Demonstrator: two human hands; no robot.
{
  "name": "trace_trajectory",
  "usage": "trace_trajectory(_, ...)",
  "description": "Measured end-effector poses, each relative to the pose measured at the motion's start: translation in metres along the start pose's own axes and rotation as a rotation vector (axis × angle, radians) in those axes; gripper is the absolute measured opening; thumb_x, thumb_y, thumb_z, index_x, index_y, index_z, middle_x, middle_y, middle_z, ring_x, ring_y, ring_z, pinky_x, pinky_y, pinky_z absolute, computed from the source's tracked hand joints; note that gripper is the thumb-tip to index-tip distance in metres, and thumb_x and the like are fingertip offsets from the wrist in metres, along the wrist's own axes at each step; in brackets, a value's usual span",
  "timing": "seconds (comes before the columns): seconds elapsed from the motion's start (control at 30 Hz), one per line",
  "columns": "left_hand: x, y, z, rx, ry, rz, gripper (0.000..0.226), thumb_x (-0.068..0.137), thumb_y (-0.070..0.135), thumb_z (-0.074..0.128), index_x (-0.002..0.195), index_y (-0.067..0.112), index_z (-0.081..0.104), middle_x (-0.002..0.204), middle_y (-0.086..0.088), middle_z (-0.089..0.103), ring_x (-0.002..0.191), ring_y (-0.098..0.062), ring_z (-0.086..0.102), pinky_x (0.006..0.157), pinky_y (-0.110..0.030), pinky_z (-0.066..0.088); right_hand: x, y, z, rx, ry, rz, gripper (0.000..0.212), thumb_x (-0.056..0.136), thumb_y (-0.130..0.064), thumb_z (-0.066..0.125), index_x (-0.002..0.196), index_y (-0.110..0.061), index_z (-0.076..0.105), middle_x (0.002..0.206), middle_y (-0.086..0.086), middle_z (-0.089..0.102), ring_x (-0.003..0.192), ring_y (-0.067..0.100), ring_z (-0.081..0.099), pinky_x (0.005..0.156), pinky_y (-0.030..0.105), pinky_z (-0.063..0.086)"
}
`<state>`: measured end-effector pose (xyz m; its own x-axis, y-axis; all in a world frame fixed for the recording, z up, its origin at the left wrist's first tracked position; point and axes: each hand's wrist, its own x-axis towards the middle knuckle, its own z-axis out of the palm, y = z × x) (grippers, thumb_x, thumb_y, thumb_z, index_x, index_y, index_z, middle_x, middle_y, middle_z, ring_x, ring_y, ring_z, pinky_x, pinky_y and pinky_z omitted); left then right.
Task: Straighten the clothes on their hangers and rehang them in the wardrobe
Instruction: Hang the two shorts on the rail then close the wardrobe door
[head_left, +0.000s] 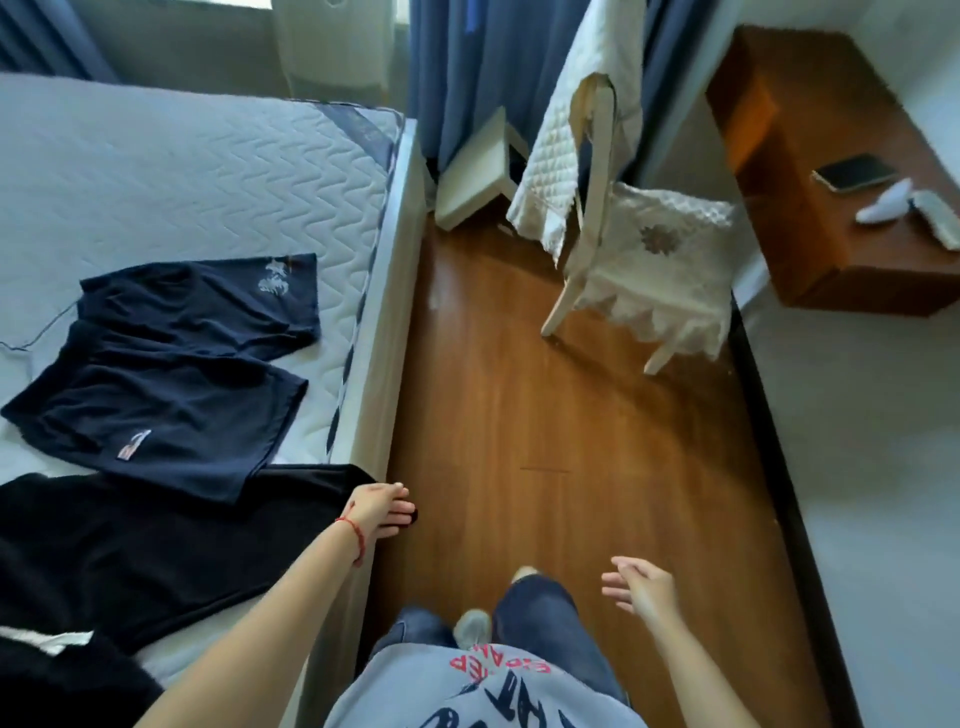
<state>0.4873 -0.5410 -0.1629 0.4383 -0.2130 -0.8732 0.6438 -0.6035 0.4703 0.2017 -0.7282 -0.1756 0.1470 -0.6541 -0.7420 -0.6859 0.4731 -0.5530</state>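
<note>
Bare mattress (182, 171) beside wood floor (545, 441) carries two navy shorts (171, 364) and one black garment (156, 551), all laid flat, no hangers seen. Left hand (382, 506) pinches the black garment's corner at the bed edge. Right hand (641, 587) hangs over the floor, fingers loosely spread, holding nothing.

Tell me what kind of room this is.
Most likely a bedroom: a bare quilted mattress with navy shorts lying on it, blue curtains at the window, and a wooden bedside shelf holding a phone.
</note>
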Motion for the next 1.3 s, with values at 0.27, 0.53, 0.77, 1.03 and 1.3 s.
trace_trajectory(0.27, 0.062, 0.059, -0.023, -0.286, 0.177, -0.140, 0.030, 0.098, 0.025, 0.039, 0.114, 0.006, 0.056, 0.090, -0.007, 0.065, 0.089, -0.024, 0.060, 0.080, -0.030, 0.046, 0.117, -0.169, 0.052, -0.227, -0.203, -0.126, 0.017, 0.094, -0.004, 0.040, 0.095, -0.004, 0.058, 0.071, 0.007, 0.061, 0.058, 0.018, 0.058, 0.055, 0.026, 0.041)
trace_trajectory(0.53, 0.073, 0.076, -0.052, -0.726, 0.419, -0.255, 0.035, 0.097, 0.023, 0.040, 0.120, 0.000, 0.054, 0.103, -0.014, 0.061, 0.094, -0.026, 0.056, 0.089, -0.034, 0.043, 0.194, -0.359, 0.158, -0.582, -0.461, -0.327, 0.016, 0.092, -0.003, 0.046, 0.089, -0.005, 0.061, 0.067, 0.010, 0.062, 0.036, 0.002, 0.057, 0.038, 0.014, 0.042)
trace_trajectory(0.77, 0.083, 0.078, -0.067, -0.967, 0.525, -0.313, 0.029, 0.095, 0.021, 0.046, 0.112, 0.001, 0.057, 0.080, -0.009, 0.063, 0.073, -0.022, 0.058, 0.070, -0.031, 0.045, 0.192, -0.466, 0.300, -0.720, -0.677, -0.447, 0.015, 0.093, -0.008, 0.045, 0.090, -0.011, 0.060, 0.074, 0.010, 0.065, 0.055, 0.016, 0.064, 0.047, 0.020, 0.048)
trace_trajectory(1.03, 0.115, 0.124, -0.119, -1.073, 0.564, -0.314, 0.016, 0.094, 0.018, 0.047, 0.085, 0.008, 0.056, 0.073, -0.007, 0.061, 0.060, -0.017, 0.059, 0.059, -0.026, 0.042, 0.181, -0.497, 0.388, -0.828, -0.767, -0.432, 0.016, 0.093, -0.006, 0.045, 0.090, -0.009, 0.060, 0.071, 0.008, 0.064, 0.041, 0.004, 0.061, 0.050, 0.020, 0.043)
trace_trajectory(1.3, 0.134, 0.169, -0.190, -1.109, 0.655, -0.248, 0.023, 0.095, 0.021, 0.045, 0.076, 0.013, 0.056, 0.071, -0.007, 0.061, 0.041, -0.008, 0.060, 0.053, -0.022, 0.039, 0.183, -0.515, 0.445, -0.970, -0.795, -0.376, 0.014, 0.093, -0.004, 0.047, 0.090, -0.003, 0.061, 0.067, 0.011, 0.063, 0.050, 0.016, 0.059, 0.053, 0.025, 0.041)
